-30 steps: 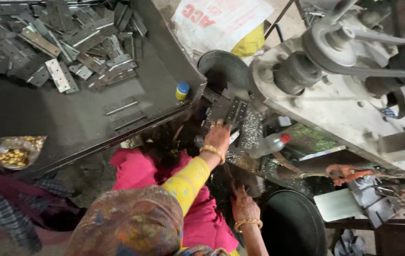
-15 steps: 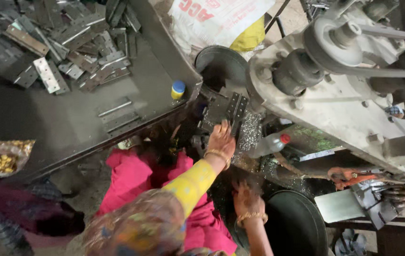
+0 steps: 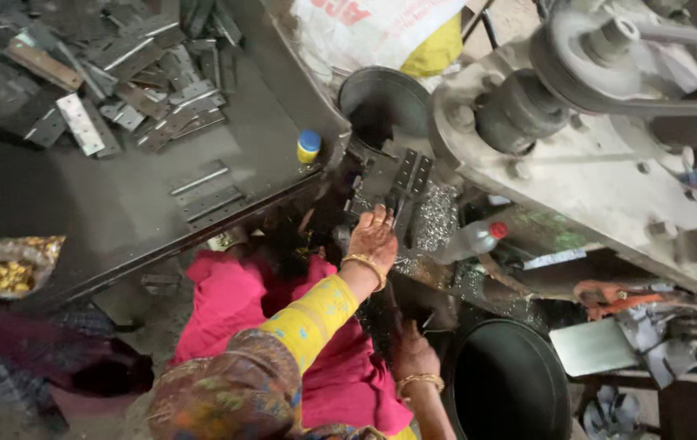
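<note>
My left hand (image 3: pixel 373 238), a gold bangle at its wrist and a yellow sleeve behind it, reaches up to the bed of a press machine. Its fingers grip the near end of a dark punched metal plate (image 3: pixel 404 181) lying there. My right hand (image 3: pixel 415 357), also with a bangle, sits lower, close to my pink-clad lap (image 3: pixel 226 301), beside the rim of a black bucket (image 3: pixel 511 391). Its fingers curl into a dark spot, and what they hold is hidden.
A dark metal tray (image 3: pixel 120 204) at left holds several flat hinge-like plates (image 3: pixel 112 81) and a small yellow bottle with a blue cap (image 3: pixel 308 147). A bag of brass bits (image 3: pixel 8 269) lies at its near edge. Grey press body with pulley (image 3: pixel 601 90) fills the right. A plastic bottle with a red cap (image 3: pixel 471 240) lies among metal shavings.
The view has shifted a little. My left hand stays on the punched plate and my right hand stays low by the bucket.
</note>
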